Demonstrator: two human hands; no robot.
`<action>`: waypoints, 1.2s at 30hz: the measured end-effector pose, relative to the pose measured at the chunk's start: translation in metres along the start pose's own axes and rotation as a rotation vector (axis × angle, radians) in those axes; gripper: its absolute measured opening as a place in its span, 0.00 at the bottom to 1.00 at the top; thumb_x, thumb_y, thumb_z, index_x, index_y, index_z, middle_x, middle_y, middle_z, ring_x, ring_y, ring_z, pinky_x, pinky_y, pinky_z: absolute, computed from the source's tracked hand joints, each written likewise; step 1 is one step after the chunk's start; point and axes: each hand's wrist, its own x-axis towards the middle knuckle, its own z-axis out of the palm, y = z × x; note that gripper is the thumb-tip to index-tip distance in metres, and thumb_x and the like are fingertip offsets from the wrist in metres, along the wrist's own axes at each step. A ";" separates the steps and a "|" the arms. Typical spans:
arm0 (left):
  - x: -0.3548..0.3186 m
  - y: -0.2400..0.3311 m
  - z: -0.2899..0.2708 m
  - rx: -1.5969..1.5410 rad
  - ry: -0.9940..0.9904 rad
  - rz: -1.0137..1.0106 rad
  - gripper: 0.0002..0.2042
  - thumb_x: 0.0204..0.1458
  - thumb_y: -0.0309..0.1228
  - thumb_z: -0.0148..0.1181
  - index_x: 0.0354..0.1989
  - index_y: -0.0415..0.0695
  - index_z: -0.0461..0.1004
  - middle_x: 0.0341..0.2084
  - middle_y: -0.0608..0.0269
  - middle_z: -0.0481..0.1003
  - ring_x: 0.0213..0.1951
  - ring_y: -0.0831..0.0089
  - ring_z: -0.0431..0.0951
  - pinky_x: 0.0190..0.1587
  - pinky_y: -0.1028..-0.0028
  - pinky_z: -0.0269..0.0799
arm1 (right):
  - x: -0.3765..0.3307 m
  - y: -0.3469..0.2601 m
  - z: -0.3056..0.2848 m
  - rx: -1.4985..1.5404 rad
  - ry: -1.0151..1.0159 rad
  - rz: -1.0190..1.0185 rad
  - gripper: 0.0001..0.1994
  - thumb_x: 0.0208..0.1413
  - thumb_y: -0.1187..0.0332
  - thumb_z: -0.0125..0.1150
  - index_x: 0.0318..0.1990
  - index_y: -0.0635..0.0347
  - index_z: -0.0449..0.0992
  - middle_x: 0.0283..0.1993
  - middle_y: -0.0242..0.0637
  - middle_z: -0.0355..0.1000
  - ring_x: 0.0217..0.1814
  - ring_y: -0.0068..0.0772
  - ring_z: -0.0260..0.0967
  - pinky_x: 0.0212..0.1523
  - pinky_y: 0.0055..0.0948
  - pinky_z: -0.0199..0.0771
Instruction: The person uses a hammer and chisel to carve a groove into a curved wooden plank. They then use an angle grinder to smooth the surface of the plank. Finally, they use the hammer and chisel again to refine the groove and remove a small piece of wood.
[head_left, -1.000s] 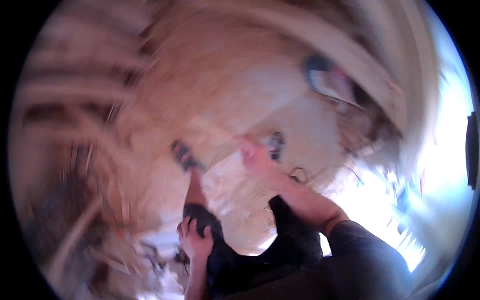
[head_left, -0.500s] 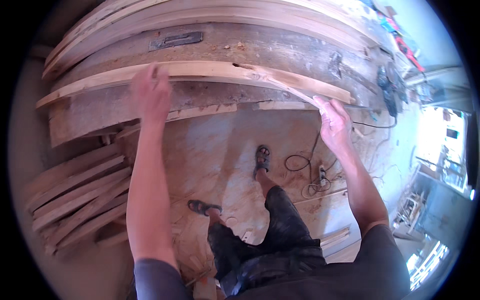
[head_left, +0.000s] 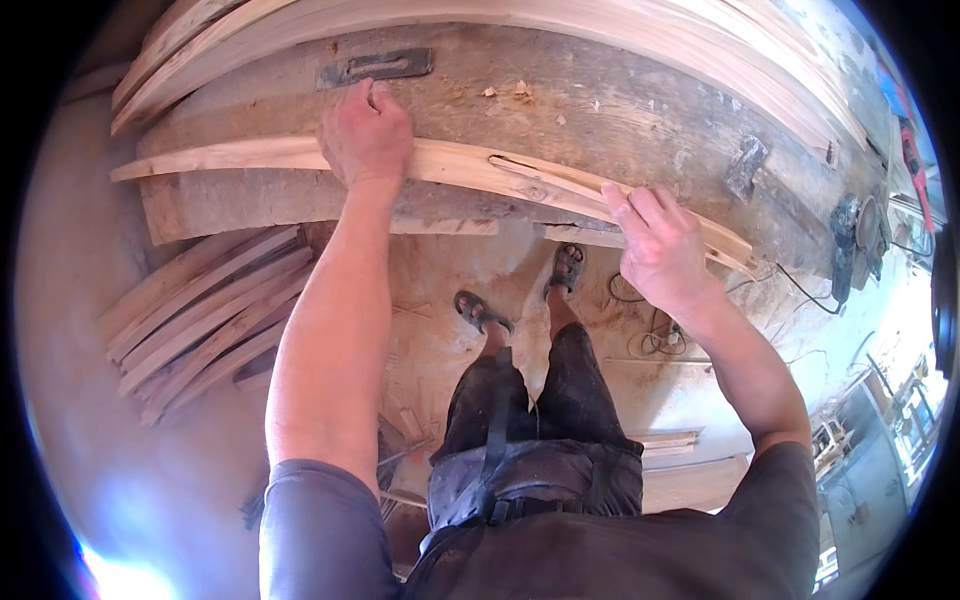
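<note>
A long, curved wooden board (head_left: 455, 163) lies along the near part of the workbench. My left hand (head_left: 368, 135) is over the board's left half with its fingers curled closed; whatever they hold, if anything, is hidden. My right hand (head_left: 665, 245) grips a thin wooden strip (head_left: 572, 190) near the board's right half. The strip slants leftward along the board toward a dark slit in its surface. Whether it is still joined to the board I cannot tell. A flat dark metal plate (head_left: 385, 65) with a slot lies just beyond my left hand.
More curved boards (head_left: 560, 15) line the workbench's (head_left: 620, 100) far side. A dark power tool (head_left: 848, 240) with a cable stands at the bench's right end. A stack of curved timber (head_left: 215, 315) rests on the floor at left. Cables (head_left: 665, 335) and wood offcuts lie on the floor.
My left hand has moved right and farther over the board, near the metal plate. My right hand keeps the strip, which now lies closer along the board. The view has shifted.
</note>
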 end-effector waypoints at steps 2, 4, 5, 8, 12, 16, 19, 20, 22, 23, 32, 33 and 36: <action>-0.001 0.004 0.001 -0.002 0.021 0.014 0.19 0.61 0.39 0.51 0.54 0.47 0.83 0.47 0.54 0.84 0.55 0.53 0.77 0.64 0.55 0.65 | 0.005 0.000 -0.003 -0.004 -0.025 0.007 0.30 0.36 0.81 0.65 0.55 0.65 0.78 0.39 0.37 0.71 0.39 0.41 0.72 0.35 0.37 0.78; -0.001 0.007 0.000 -0.001 0.016 0.018 0.19 0.61 0.39 0.51 0.53 0.48 0.84 0.45 0.54 0.84 0.53 0.53 0.78 0.62 0.55 0.65 | 0.006 0.000 -0.003 -0.009 -0.038 0.015 0.31 0.35 0.81 0.65 0.55 0.65 0.77 0.39 0.38 0.71 0.39 0.41 0.72 0.35 0.37 0.78; 0.000 0.007 -0.002 0.022 -0.006 0.017 0.19 0.60 0.39 0.51 0.53 0.48 0.84 0.44 0.54 0.84 0.52 0.53 0.78 0.62 0.55 0.66 | 0.006 0.000 -0.003 -0.006 -0.038 0.021 0.31 0.35 0.81 0.65 0.56 0.65 0.77 0.39 0.38 0.71 0.39 0.41 0.72 0.35 0.37 0.78; 0.004 0.004 -0.005 0.053 -0.056 0.015 0.19 0.60 0.39 0.51 0.50 0.48 0.85 0.41 0.53 0.84 0.49 0.52 0.79 0.59 0.55 0.67 | 0.009 -0.004 -0.003 -0.004 -0.039 0.043 0.31 0.35 0.81 0.65 0.56 0.64 0.77 0.39 0.38 0.70 0.39 0.42 0.72 0.35 0.38 0.78; 0.005 -0.004 0.000 -0.003 -0.082 0.002 0.18 0.59 0.41 0.51 0.47 0.48 0.85 0.37 0.52 0.84 0.47 0.50 0.80 0.58 0.55 0.68 | 0.010 -0.007 -0.001 -0.009 -0.033 0.065 0.31 0.36 0.81 0.65 0.56 0.63 0.77 0.38 0.39 0.70 0.41 0.43 0.73 0.36 0.39 0.79; 0.006 0.004 0.001 -0.007 -0.058 -0.007 0.16 0.59 0.42 0.52 0.42 0.48 0.85 0.34 0.52 0.84 0.45 0.50 0.80 0.57 0.54 0.68 | 0.009 -0.006 -0.006 -0.016 -0.066 0.103 0.30 0.37 0.81 0.64 0.56 0.63 0.77 0.40 0.39 0.71 0.43 0.43 0.74 0.38 0.40 0.80; 0.000 -0.010 0.003 -0.041 0.060 0.048 0.15 0.59 0.42 0.52 0.35 0.48 0.82 0.32 0.51 0.83 0.42 0.48 0.81 0.53 0.51 0.70 | 0.010 -0.008 -0.004 0.018 -0.063 0.081 0.28 0.40 0.82 0.63 0.54 0.60 0.79 0.40 0.39 0.72 0.43 0.43 0.74 0.40 0.40 0.80; -0.001 -0.012 0.004 -0.070 0.046 0.048 0.15 0.59 0.42 0.52 0.34 0.47 0.82 0.32 0.51 0.83 0.41 0.48 0.81 0.51 0.50 0.72 | 0.008 -0.007 -0.001 0.018 -0.062 0.084 0.27 0.41 0.83 0.62 0.55 0.59 0.79 0.40 0.40 0.72 0.43 0.44 0.75 0.40 0.40 0.80; -0.001 -0.016 0.007 -0.118 0.020 0.045 0.16 0.59 0.43 0.52 0.33 0.47 0.82 0.31 0.50 0.83 0.39 0.46 0.82 0.46 0.48 0.74 | 0.003 -0.004 0.009 0.029 -0.061 0.086 0.27 0.44 0.84 0.61 0.57 0.58 0.79 0.41 0.41 0.73 0.43 0.45 0.75 0.40 0.40 0.79; -0.001 -0.027 0.013 -0.019 0.062 0.090 0.17 0.59 0.44 0.52 0.35 0.47 0.85 0.32 0.50 0.83 0.37 0.47 0.83 0.42 0.50 0.78 | 0.002 -0.010 0.004 0.093 -0.062 0.152 0.30 0.47 0.87 0.56 0.60 0.57 0.79 0.39 0.41 0.72 0.42 0.44 0.75 0.40 0.39 0.79; 0.000 0.001 0.006 -0.413 0.218 0.123 0.15 0.55 0.43 0.57 0.39 0.47 0.85 0.43 0.53 0.82 0.54 0.52 0.78 0.58 0.53 0.71 | -0.115 0.017 -0.021 0.201 -0.045 0.405 0.17 0.65 0.74 0.58 0.59 0.66 0.79 0.41 0.39 0.77 0.36 0.29 0.73 0.35 0.27 0.73; -0.004 -0.001 0.005 -0.488 0.275 0.144 0.16 0.55 0.43 0.57 0.41 0.45 0.83 0.45 0.53 0.81 0.57 0.51 0.75 0.62 0.53 0.68 | -0.117 0.003 -0.018 0.361 -0.086 0.571 0.17 0.65 0.74 0.59 0.59 0.66 0.79 0.40 0.36 0.77 0.34 0.25 0.72 0.34 0.24 0.71; -0.097 -0.025 -0.002 -0.938 0.622 -0.136 0.19 0.58 0.35 0.55 0.56 0.40 0.75 0.54 0.45 0.74 0.65 0.49 0.68 0.68 0.54 0.61 | -0.109 -0.079 0.017 0.574 -0.145 0.722 0.17 0.65 0.73 0.59 0.60 0.64 0.79 0.38 0.30 0.76 0.32 0.15 0.67 0.30 0.16 0.65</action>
